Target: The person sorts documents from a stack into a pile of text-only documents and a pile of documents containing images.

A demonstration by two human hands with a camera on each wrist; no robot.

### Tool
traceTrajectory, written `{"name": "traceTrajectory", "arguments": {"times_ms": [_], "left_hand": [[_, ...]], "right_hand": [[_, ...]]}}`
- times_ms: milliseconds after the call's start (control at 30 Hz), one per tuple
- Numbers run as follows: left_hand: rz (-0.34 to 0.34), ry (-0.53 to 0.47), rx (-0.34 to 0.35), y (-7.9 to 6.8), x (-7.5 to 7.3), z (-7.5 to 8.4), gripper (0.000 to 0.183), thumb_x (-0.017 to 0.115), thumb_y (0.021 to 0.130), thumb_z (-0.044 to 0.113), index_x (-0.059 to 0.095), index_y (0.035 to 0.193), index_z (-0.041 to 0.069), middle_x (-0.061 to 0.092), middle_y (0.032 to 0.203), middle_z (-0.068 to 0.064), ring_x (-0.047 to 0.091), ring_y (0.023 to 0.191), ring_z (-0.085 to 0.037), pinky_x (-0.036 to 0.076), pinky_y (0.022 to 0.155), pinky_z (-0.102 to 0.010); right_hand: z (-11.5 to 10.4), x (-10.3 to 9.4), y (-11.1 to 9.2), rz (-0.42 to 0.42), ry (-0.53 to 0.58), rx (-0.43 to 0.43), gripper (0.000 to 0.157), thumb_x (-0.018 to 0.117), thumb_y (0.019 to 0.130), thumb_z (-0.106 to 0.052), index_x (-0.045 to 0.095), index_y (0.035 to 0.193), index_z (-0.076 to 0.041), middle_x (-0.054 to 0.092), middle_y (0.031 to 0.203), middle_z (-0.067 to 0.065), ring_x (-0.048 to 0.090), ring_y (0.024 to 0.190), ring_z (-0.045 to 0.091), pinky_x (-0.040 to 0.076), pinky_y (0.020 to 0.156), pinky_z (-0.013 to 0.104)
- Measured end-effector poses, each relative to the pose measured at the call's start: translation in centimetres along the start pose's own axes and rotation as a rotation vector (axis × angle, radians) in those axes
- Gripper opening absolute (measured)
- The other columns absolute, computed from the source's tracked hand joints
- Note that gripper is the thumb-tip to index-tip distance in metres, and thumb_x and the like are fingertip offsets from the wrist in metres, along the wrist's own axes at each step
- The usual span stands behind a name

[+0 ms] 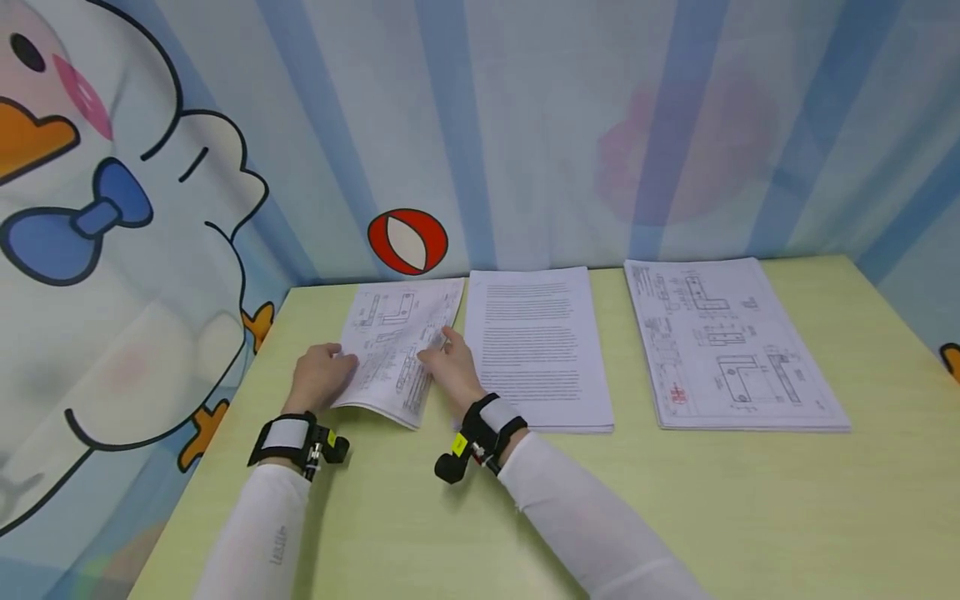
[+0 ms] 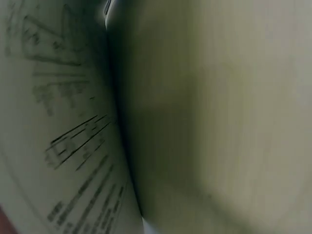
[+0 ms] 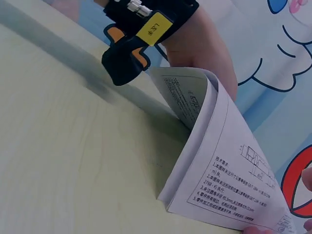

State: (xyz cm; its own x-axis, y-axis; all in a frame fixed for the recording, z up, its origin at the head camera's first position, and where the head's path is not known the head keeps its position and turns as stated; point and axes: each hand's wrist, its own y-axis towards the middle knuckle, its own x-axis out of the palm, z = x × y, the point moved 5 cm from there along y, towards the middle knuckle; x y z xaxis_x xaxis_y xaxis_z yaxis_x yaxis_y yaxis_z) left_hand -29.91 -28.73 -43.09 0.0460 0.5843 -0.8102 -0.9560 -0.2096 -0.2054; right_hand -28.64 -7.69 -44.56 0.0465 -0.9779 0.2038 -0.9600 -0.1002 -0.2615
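Note:
Several sheets of paper (image 1: 397, 333) printed with technical drawings are held between both hands at the left of the table. My left hand (image 1: 318, 375) grips their left edge, thumb on top. On the right edge, my right hand (image 1: 453, 367) pinches the sheets between thumb and fingers. Their near edge bows up from the table; in the right wrist view the bent sheets (image 3: 229, 165) show a fold beside the left hand (image 3: 209, 48). The left wrist view shows the printed sheet (image 2: 63, 122) close up, with the left fingers mostly hidden.
A stack of text pages (image 1: 532, 350) lies right beside the right hand. Farther right is another stack of drawings (image 1: 731, 350) with a red stamp. The pale yellow-green table (image 1: 675, 500) meets a printed fabric wall (image 1: 525, 125) at its back edge.

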Motion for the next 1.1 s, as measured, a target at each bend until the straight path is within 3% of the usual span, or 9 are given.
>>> {"name": "traceTrajectory", "arguments": {"times_ms": [100, 167, 300, 433, 533, 667, 800, 967, 1100], "left_hand": [[0.006, 0.049, 0.065, -0.5, 0.6, 0.4, 0.056, 0.048, 0.101, 0.027, 0.040, 0.140, -0.013, 0.046, 0.135, -0.031, 0.054, 0.108, -0.038, 0.047, 0.091, -0.049], [-0.004, 0.079, 0.085, -1.0, 1.0, 0.8, 0.056, 0.047, 0.101, 0.028, 0.042, 0.139, -0.013, 0.047, 0.135, -0.031, 0.049, 0.116, -0.042, 0.043, 0.096, -0.053], [-0.006, 0.118, 0.097, -1.8, 1.7, 1.3, 0.055, 0.048, 0.100, 0.029, 0.045, 0.137, -0.011, 0.046, 0.136, -0.031, 0.040, 0.125, -0.047, 0.038, 0.100, -0.056], [0.042, 0.147, 0.124, -2.5, 2.0, 1.8, 0.049, 0.052, 0.098, 0.024, 0.052, 0.131, -0.012, 0.051, 0.130, -0.031, 0.047, 0.119, -0.046, 0.044, 0.094, -0.054], [0.075, 0.166, 0.118, -2.8, 2.0, 1.6, 0.047, 0.052, 0.098, 0.023, 0.054, 0.130, -0.012, 0.053, 0.129, -0.031, 0.049, 0.117, -0.045, 0.047, 0.092, -0.053], [0.093, 0.168, 0.091, -2.9, 1.9, 1.0, 0.049, 0.050, 0.099, 0.024, 0.051, 0.132, -0.011, 0.051, 0.130, -0.031, 0.048, 0.118, -0.045, 0.046, 0.093, -0.053], [0.086, 0.135, 0.070, -3.0, 1.6, 0.5, 0.050, 0.048, 0.100, 0.025, 0.049, 0.135, -0.011, 0.049, 0.133, -0.031, 0.048, 0.118, -0.044, 0.046, 0.092, -0.053], [0.073, 0.093, 0.038, -3.1, 1.2, 0.2, 0.053, 0.047, 0.100, 0.025, 0.043, 0.139, -0.011, 0.044, 0.138, -0.031, 0.043, 0.123, -0.044, 0.042, 0.097, -0.055], [0.105, 0.087, 0.057, -2.9, 1.0, -0.1, 0.054, 0.047, 0.101, 0.024, 0.038, 0.143, -0.010, 0.044, 0.138, -0.030, 0.044, 0.122, -0.044, 0.040, 0.099, -0.056]], "right_hand": [[0.2, -0.3, 0.3, 0.006, 0.081, 0.015, 0.078, 0.060, 0.089, -0.010, 0.018, 0.155, -0.008, 0.028, 0.152, 0.018, 0.041, 0.128, 0.025, 0.040, 0.102, 0.039], [0.3, -0.4, 0.5, -0.003, 0.117, 0.021, 0.077, 0.061, 0.090, -0.009, 0.019, 0.154, -0.008, 0.036, 0.147, 0.017, 0.050, 0.118, 0.025, 0.044, 0.097, 0.039], [0.9, -0.5, 0.5, -0.019, 0.131, 0.048, 0.066, 0.063, 0.091, -0.008, 0.030, 0.149, -0.009, 0.054, 0.128, 0.012, 0.059, 0.100, 0.022, 0.048, 0.087, 0.037], [1.3, -0.5, 0.3, -0.049, 0.109, 0.077, 0.053, 0.061, 0.093, -0.009, 0.041, 0.142, -0.007, 0.060, 0.115, 0.009, 0.062, 0.094, 0.020, 0.050, 0.082, 0.035], [1.0, -0.7, 0.0, -0.042, 0.025, 0.055, 0.041, 0.059, 0.094, -0.011, 0.051, 0.134, -0.003, 0.065, 0.105, 0.011, 0.065, 0.085, 0.021, 0.052, 0.071, 0.031], [0.2, -1.0, -0.3, 0.007, -0.203, -0.011, 0.026, 0.052, 0.094, -0.008, 0.065, 0.114, 0.002, 0.068, 0.082, 0.012, 0.064, 0.064, 0.019, 0.049, 0.051, 0.025], [-0.3, -1.1, -0.4, 0.023, -0.368, -0.064, 0.026, 0.044, 0.091, 0.000, 0.066, 0.105, 0.004, 0.064, 0.074, 0.009, 0.058, 0.056, 0.017, 0.043, 0.046, 0.023], [-0.2, -1.5, -0.6, -0.019, -0.285, -0.072, 0.032, 0.042, 0.093, 0.002, 0.064, 0.116, 0.003, 0.067, 0.080, 0.012, 0.061, 0.059, 0.017, 0.046, 0.048, 0.024], [-0.6, -2.2, -0.8, -0.057, -0.183, -0.042, 0.034, 0.044, 0.099, -0.005, 0.056, 0.130, 0.000, 0.068, 0.090, 0.013, 0.065, 0.066, 0.018, 0.051, 0.051, 0.023]]}}
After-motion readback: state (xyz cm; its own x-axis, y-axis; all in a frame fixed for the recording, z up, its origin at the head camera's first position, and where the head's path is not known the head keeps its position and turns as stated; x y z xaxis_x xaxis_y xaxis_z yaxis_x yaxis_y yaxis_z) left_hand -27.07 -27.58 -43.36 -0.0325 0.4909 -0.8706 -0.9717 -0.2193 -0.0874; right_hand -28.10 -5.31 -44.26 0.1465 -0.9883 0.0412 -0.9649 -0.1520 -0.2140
